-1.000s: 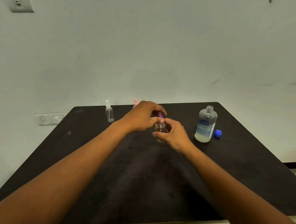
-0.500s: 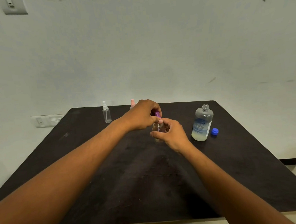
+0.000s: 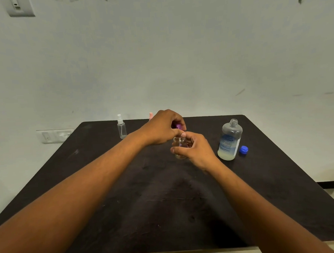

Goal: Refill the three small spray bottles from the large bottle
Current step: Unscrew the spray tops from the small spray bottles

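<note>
My right hand (image 3: 195, 150) grips a small clear spray bottle (image 3: 178, 145) standing at the middle of the dark table (image 3: 147, 205). My left hand (image 3: 162, 128) pinches its purple spray top (image 3: 177, 126) from above, with the dip tube reaching down into the bottle. The large clear bottle (image 3: 229, 140) stands uncapped to the right, a little pale liquid at its bottom. Its blue cap (image 3: 243, 149) lies beside it. A white-topped small spray bottle (image 3: 121, 127) stands at the far edge. A pink-topped one (image 3: 151, 115) is mostly hidden behind my left hand.
A pale wall rises right behind the table's far edge. Wall sockets (image 3: 53, 136) sit at the left, level with the tabletop, and a switch plate (image 3: 20, 7) is high at the upper left. The table's front edge runs along the bottom of the view.
My left hand has shifted slightly on the purple spray top while my right hand keeps the bottle in place. The view has drifted a little.
</note>
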`<state>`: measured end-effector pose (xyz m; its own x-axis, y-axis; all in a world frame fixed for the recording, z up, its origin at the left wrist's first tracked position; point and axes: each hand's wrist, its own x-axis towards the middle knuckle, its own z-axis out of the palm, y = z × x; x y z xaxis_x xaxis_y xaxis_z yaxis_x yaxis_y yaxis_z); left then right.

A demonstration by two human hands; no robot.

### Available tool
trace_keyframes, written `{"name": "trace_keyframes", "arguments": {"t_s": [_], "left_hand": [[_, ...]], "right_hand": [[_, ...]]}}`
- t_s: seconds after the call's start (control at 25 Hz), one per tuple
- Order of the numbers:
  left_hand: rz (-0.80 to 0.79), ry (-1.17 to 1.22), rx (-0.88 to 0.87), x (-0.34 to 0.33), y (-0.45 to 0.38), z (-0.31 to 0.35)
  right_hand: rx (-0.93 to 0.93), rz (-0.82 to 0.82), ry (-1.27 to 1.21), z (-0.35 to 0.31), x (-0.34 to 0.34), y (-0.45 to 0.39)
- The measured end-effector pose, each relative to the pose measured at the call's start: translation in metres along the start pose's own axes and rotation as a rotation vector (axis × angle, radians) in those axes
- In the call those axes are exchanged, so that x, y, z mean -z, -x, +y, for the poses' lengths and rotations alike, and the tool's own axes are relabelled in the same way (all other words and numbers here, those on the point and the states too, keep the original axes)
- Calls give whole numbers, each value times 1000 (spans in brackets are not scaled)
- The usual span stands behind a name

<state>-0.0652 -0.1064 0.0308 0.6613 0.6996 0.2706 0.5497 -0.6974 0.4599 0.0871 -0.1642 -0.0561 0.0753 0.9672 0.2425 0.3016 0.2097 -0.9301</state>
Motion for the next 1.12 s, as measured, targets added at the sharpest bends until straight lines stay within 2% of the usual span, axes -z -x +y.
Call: {"name": "trace_keyframes", "arguments": {"t_s": [0.32, 0.52, 0.68, 0.92, 1.12], "left_hand": [[80, -109, 31, -4, 0, -3], [0, 58, -73, 8, 2, -8], [-54, 84, -84, 14, -3, -4], [53, -47, -33, 5, -8, -3], [-74, 147, -97, 22, -5, -6]], "right_hand": [[29, 31, 7, -6, -5, 3], [39, 54, 1, -1, -2, -1], [34, 51, -22, 1, 2, -3], [-7, 44, -13, 7, -2, -5], [-2, 46, 8, 6, 3, -6]]}}
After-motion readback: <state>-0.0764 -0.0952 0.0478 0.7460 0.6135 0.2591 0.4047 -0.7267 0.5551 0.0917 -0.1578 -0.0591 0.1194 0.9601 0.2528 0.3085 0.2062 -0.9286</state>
